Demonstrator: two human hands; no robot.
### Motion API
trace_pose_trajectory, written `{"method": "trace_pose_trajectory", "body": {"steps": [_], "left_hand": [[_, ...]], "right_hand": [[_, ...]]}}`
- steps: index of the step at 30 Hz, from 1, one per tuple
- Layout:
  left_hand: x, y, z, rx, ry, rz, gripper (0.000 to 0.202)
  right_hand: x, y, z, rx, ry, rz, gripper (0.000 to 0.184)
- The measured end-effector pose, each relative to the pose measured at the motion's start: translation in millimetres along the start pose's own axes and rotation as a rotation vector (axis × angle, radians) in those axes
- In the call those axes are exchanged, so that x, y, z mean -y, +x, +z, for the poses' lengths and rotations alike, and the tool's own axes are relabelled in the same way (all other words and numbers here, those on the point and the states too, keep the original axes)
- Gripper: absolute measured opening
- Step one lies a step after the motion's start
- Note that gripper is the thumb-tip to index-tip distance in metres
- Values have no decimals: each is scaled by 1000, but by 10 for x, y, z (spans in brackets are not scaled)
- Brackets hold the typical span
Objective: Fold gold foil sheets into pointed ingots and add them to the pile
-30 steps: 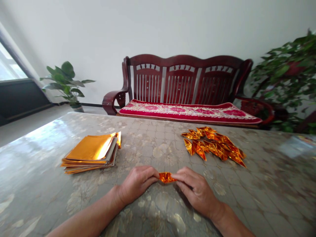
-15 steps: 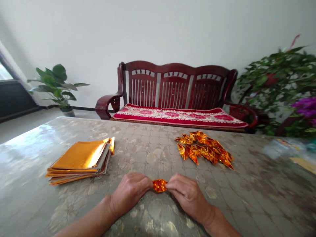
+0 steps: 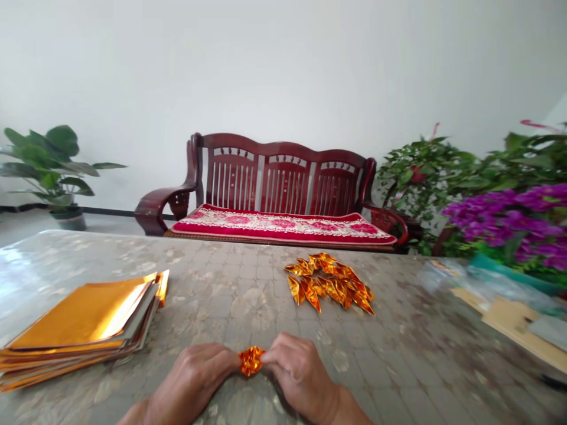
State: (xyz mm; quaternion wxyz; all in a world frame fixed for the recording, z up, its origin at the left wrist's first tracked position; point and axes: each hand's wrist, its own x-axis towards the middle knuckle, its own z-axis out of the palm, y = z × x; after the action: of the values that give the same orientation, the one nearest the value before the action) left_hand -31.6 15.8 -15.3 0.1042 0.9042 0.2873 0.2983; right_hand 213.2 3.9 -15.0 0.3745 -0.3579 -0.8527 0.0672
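Between my two hands is a small folded gold foil paper piece, shiny and creased, just above or on the table; which of the two I cannot tell. My left hand pinches its left end, and my right hand pinches its right end. Both sets of fingers are closed and cover the tips. Beyond the right hand lies a loose pile of folded gold foil pieces with pointed ends. To the left of my left hand sits a stack of flat gold foil sheets, slightly uneven at the edges.
The patterned table spans the foreground. At its right lie clear plastic wrapping and tan cardboard pieces. Purple flowers stand behind these. A dark red wooden bench is across the table, with a potted plant at left.
The view has swung right and tilted up a little, so everything appears further left and lower. Both hands still pinch the folded foil piece, which now looks slightly taller and narrower.
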Motion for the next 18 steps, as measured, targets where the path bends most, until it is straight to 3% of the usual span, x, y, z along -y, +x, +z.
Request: {"method": "trace_pose_trajectory", "body": {"steps": [9, 18], "left_hand": [[54, -29, 77, -7, -4, -109, 23], [28, 8, 69, 36, -67, -28, 22]], "right_hand": [[17, 23, 31, 10, -21, -18, 25], [-5, -1, 63, 88, -8, -34, 26]]}}
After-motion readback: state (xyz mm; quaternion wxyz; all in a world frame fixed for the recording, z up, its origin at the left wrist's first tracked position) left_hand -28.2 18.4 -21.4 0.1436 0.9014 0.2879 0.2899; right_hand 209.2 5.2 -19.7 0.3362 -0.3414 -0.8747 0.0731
